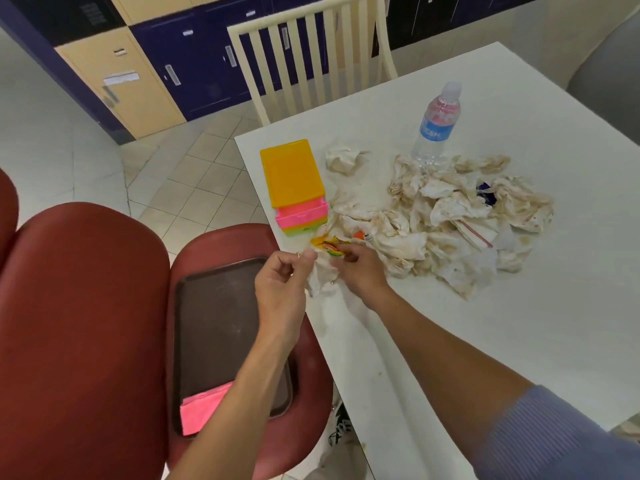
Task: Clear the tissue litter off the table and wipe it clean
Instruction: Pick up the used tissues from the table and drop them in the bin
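1. Surface (519, 306): flat, white, matte, with faint smears near its left edge.
2. Tissues (450, 216): a loose heap of crumpled, brown-stained white paper, spread across the middle of the surface. One separate wad (343, 159) lies just beyond the heap, beside the boxes.
3. Left hand (280, 285): fingers curled, pinching the edge of a crumpled tissue (320, 275) at the near-left corner of the surface.
4. Right hand (360, 271): fingers curled over the same tissue and a glossy yellow wrapper (327, 245), at the near edge of the heap. The exact grip on the wrapper cannot be told.
5. Boxes (294, 181): a stack of rectangular plastic boxes, orange on top, pink and green below, touching the heap's left edge.
6. Bottle (436, 126): clear plastic, blue label, white cap, upright behind the heap.
7. Tray (221, 323): dark, rectangular, rounded corners, lying on a red padded seat (86, 323) left of the surface. A pink cloth (201, 407) lies folded on its near end.
8. Chair (311, 57): cream, slatted back, at the far edge of the surface.
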Demonstrator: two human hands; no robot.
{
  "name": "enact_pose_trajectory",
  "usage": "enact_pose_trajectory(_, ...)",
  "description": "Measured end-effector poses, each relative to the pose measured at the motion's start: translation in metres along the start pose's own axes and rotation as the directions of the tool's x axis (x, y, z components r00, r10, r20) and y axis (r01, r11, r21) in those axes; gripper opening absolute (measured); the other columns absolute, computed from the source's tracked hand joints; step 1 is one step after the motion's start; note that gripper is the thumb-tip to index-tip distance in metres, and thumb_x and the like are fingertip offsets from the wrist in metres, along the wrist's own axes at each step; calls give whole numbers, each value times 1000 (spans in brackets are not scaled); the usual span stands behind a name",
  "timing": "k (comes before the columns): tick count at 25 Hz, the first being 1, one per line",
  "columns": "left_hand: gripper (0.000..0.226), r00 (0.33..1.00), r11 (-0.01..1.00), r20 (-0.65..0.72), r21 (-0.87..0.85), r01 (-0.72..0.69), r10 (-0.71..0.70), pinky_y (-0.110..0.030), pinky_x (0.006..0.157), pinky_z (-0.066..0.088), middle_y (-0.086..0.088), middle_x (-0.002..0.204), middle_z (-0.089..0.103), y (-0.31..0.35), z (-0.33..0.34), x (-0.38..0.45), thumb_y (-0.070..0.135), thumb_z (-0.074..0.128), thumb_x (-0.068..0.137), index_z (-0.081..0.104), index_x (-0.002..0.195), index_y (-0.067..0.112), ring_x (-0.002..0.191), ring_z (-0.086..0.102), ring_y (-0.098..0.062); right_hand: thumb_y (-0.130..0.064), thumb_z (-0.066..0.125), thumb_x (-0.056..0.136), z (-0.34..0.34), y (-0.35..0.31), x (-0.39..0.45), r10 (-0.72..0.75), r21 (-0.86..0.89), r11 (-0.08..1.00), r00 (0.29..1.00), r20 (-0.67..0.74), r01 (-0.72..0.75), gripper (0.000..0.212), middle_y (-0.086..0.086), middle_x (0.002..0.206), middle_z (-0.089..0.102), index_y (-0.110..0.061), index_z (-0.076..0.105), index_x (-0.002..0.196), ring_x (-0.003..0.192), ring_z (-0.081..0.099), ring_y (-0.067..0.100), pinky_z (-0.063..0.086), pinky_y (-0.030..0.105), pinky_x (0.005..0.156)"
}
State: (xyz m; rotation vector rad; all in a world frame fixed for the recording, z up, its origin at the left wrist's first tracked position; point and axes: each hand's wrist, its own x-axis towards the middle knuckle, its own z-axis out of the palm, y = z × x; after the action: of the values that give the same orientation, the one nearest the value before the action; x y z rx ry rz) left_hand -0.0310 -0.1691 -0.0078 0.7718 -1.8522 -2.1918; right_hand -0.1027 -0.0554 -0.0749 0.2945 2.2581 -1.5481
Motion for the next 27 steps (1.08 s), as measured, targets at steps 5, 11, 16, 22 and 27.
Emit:
enact_pose_trajectory(5,19,996,999,-74,-19,46,-47,-29,82,52,-6,75,71,-7,-2,-6,17,70,87,61,71,10,79,64,-17,-11,71,82,-36,-7,-21,78,297,953,996,-37,-64,22,0,80,63,-15,73,104,69,56,12,44,20,60)
enact_pose_trajectory(11,4,982,983,-30,-10,185,-186,-30,69,55,-16,98,69,-16,31,-36,13,68,88,65,90,12,74,64,-22,-19,69,86,-114,-4,-67,98,477,878,991,-96,-40,8,-3,86,70,-20,72,93,75,58,14,42,26,65)
enact_pose_trajectory(16,18,975,978,85,61,201,-206,-26,71,53,-5,90,67,-13,71,-75,3,65,88,66,91,20,67,63,-13,-13,58,92,-175,13,-109,129,565,825,981,-147,-24,13,-2,84,69,-18,66,84,77,61,16,42,28,66)
enact_pose_trajectory(22,42,921,974,332,167,155,-204,-23,78,55,11,95,74,-23,123,-139,-12,61,79,69,97,24,87,71,-8,-6,49,95,-253,67,-171,175,632,775,956,-236,15,21,4,87,66,-15,58,78,75,58,20,41,30,63)
enact_pose_trajectory(27,32,866,943,434,313,116,-251,-27,84,54,-2,99,73,-52,164,-190,0,70,82,68,110,17,86,70,-14,-8,47,97,-313,131,-224,274,706,708,909,-314,31,24,8,84,63,-15,59,78,68,57,20,36,29,56)
